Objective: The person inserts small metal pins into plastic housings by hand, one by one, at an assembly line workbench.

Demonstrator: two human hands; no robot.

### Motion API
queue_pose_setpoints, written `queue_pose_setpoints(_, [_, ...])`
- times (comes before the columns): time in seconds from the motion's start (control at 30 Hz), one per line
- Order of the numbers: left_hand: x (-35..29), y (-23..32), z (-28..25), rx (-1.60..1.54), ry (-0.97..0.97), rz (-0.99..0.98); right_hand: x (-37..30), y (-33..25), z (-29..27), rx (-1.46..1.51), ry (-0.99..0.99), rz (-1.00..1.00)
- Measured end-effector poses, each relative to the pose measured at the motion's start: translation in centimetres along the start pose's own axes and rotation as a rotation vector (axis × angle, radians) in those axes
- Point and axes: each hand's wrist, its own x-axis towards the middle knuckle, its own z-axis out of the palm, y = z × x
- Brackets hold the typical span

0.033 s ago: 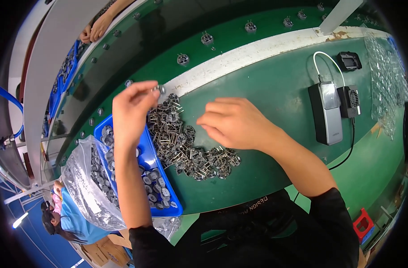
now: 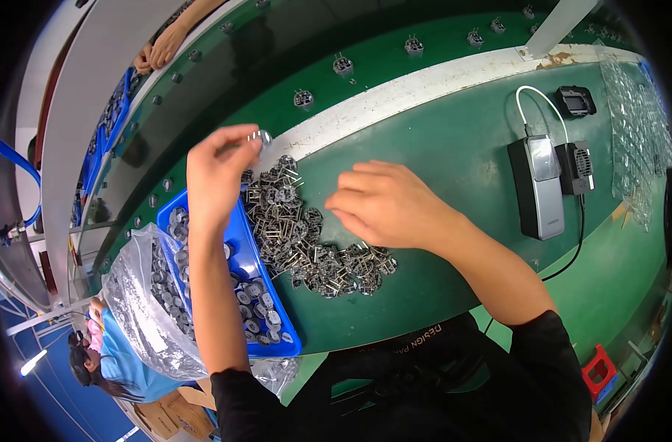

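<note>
Between the thumb and fingertips of my left hand [image 2: 219, 171] is a small round grey plastic part [image 2: 262, 138], held over the edge of the conveyor. My right hand [image 2: 384, 199] hovers above the green bench with its fingers curled together; whatever they may hold is hidden. A heap of small parts with metal pins [image 2: 284, 221] lies on the bench between and below my hands. Under my left forearm sits a blue tray [image 2: 297, 340] of round grey caps [image 2: 258, 309].
A clear plastic bag [image 2: 141, 287] of grey caps leans on the tray. Assembled pieces [image 2: 342, 65] stand along the green belt beyond a white rail [image 2: 395, 92]. To the right are a grey-and-black power bank [image 2: 538, 184] and clear blister trays [image 2: 630, 132]. Another person's hands [image 2: 163, 48] are across the belt.
My left hand has turned slightly, tilting the grey part so its shiny face shows more. The pieces on the belt have shifted a little to the right. My right hand has barely moved.
</note>
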Motion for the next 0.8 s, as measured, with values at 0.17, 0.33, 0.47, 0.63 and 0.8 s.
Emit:
queue_pose_setpoints(0.17, [5.8,-2.8,-0.3,0.186,0.031,0.025,-0.2,-1.0,1.4,0.012,-0.035,-0.039])
queue_pose_setpoints(0.33, [6.5,-3.5,-0.3,0.393,0.006,0.001,0.2,-1.2,2.9,-0.045,-0.068,0.049])
queue_pose_setpoints(0.47, [6.3,-3.1,-3.5,0.367,0.178,0.058,0.7,-1.6,2.8,-0.103,-0.112,0.099])
queue_pose_setpoints(0.63, [6.1,-6.7,-6.0,0.698,0.134,0.064,0.6,-0.8,3.4,-0.031,0.000,0.051])
queue_pose_setpoints(0.8, [5.8,-6.5,-4.9,0.714,0.158,-0.008,0.5,-0.2,2.7,0.106,-0.002,0.043])
